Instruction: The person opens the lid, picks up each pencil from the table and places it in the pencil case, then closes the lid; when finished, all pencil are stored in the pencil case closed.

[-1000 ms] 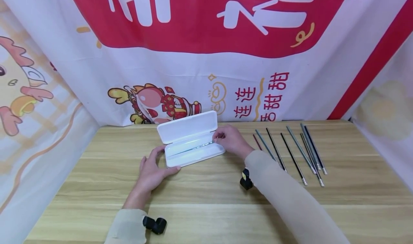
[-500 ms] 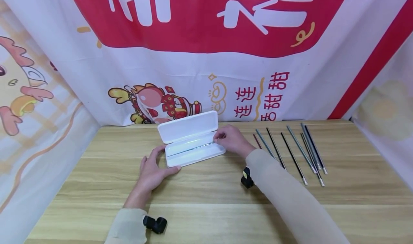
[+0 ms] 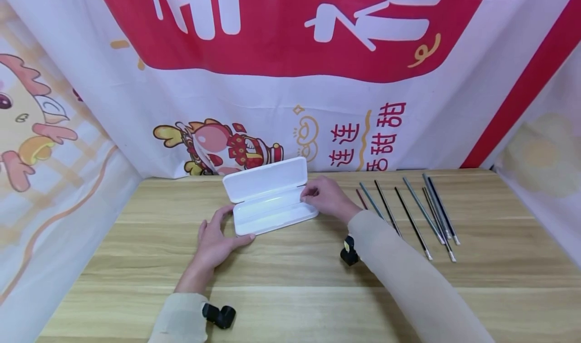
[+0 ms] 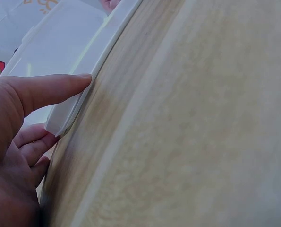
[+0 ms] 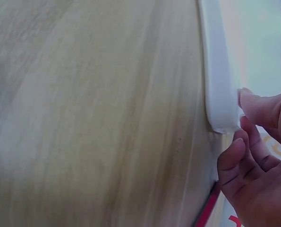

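A white pencil case (image 3: 268, 222) lies at a slant near the back of the table, with its lid (image 3: 267, 178) raised. My left hand (image 3: 215, 242) grips the left end of the case. In the left wrist view its thumb (image 4: 60, 89) lies on the front rim, with the other fingers round the end. My right hand (image 3: 326, 196) is at the opposite end. In the right wrist view, its thumb (image 5: 260, 106) is on the inner side of the end wall and the curled fingers (image 5: 234, 158) are outside it. No pencil shows inside; the right hand hides that end.
Several pencils, among them a black one (image 3: 413, 223) and a blue-grey one (image 3: 424, 209), lie spread on the wooden table (image 3: 290, 307) right of the case. A dark red one (image 3: 361, 198) is nearest to the right hand. A printed curtain (image 3: 254, 96) hangs behind.
The thin pencil that showed along the inside of the case is no longer visible there. Both hands and the case have hardly moved.
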Demonstrator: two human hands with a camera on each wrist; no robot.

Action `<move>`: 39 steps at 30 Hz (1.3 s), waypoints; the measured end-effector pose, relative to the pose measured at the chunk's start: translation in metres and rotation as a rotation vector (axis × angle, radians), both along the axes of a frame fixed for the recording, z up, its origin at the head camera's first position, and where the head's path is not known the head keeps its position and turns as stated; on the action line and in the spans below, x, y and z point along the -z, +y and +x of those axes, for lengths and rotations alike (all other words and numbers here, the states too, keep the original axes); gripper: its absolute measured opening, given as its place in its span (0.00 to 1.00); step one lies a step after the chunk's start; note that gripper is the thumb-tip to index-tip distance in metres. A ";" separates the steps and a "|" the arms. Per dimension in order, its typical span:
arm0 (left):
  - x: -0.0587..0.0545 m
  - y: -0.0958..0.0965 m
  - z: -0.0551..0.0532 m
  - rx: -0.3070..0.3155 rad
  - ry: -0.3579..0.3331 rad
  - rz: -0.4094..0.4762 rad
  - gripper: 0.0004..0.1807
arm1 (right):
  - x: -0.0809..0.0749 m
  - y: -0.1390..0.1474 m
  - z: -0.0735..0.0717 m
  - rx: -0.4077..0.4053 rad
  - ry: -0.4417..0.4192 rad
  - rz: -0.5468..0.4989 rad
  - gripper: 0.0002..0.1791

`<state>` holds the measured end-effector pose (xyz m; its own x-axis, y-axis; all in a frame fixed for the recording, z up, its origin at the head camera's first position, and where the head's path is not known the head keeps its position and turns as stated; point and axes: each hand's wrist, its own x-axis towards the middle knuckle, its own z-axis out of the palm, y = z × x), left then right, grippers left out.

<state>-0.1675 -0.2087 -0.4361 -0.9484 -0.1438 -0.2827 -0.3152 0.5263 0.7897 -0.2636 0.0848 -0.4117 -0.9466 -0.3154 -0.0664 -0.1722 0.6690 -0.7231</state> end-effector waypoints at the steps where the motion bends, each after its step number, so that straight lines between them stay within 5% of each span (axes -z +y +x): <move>1: 0.000 0.001 0.000 0.003 -0.002 -0.002 0.57 | 0.000 0.003 0.001 -0.003 -0.005 -0.010 0.04; 12: 0.003 0.007 -0.001 0.022 -0.014 -0.006 0.57 | -0.018 0.050 0.041 0.053 -0.001 -0.146 0.09; 26: 0.000 0.006 -0.003 0.049 -0.022 -0.025 0.59 | -0.010 0.138 0.114 0.335 -0.042 -0.275 0.19; 33: 0.001 -0.001 -0.003 0.037 -0.025 -0.034 0.61 | -0.009 0.191 0.129 0.514 -0.055 -0.359 0.24; 39: 0.001 0.000 -0.003 0.045 -0.032 -0.025 0.62 | 0.001 0.234 0.137 0.683 -0.107 -0.411 0.19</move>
<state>-0.1706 -0.2084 -0.4373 -0.9446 -0.1087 -0.3096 -0.3155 0.5602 0.7659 -0.1269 0.3187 -0.4131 -0.9343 0.3123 -0.1720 0.2631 0.2782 -0.9238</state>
